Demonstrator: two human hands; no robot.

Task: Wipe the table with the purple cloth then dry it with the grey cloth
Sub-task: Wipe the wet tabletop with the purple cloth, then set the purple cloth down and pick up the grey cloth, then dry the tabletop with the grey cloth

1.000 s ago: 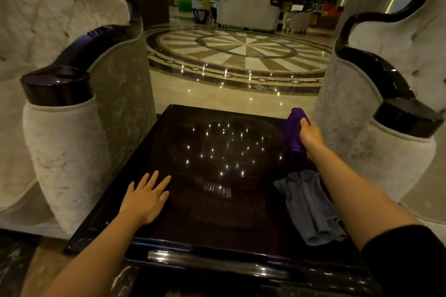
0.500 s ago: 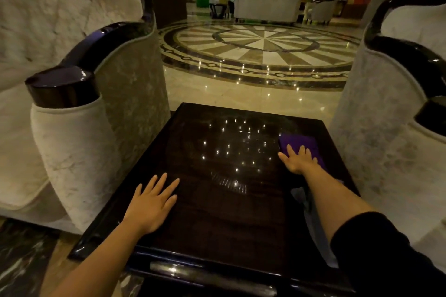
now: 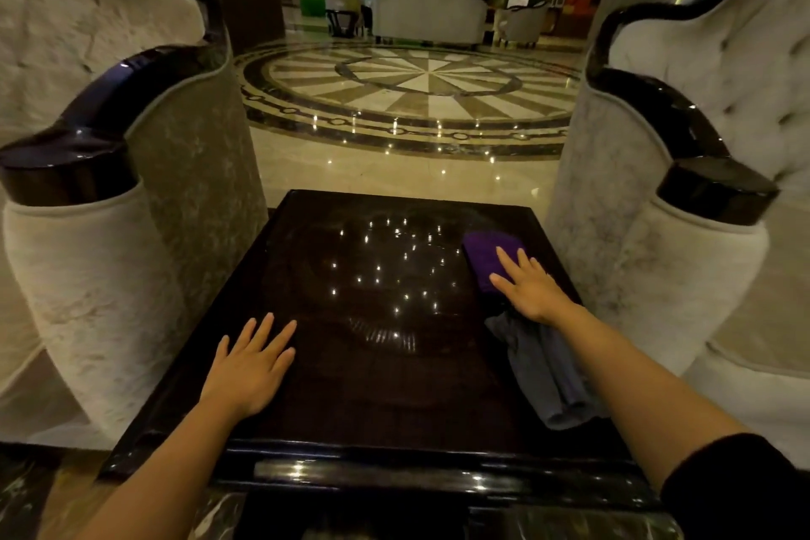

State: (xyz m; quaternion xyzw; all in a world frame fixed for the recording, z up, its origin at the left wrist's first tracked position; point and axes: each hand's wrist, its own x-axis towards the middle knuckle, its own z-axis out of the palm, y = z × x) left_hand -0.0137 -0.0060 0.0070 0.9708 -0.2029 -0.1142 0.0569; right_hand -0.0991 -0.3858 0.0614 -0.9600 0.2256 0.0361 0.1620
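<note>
The purple cloth (image 3: 482, 255), folded flat, lies at the table's (image 3: 372, 386) far right under the right hand's (image 3: 532, 287) spread fingers. The left hand (image 3: 250, 368) rests flat, fingers spread, near left. The grey cloth (image 3: 543, 368) lies crumpled near right.

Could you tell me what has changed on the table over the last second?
The right hand was holding the purple cloth bunched up off the table; it has laid it down and now presses it flat with an open palm. The left hand stays flat on the table, and the grey cloth stays by the right edge.
</note>
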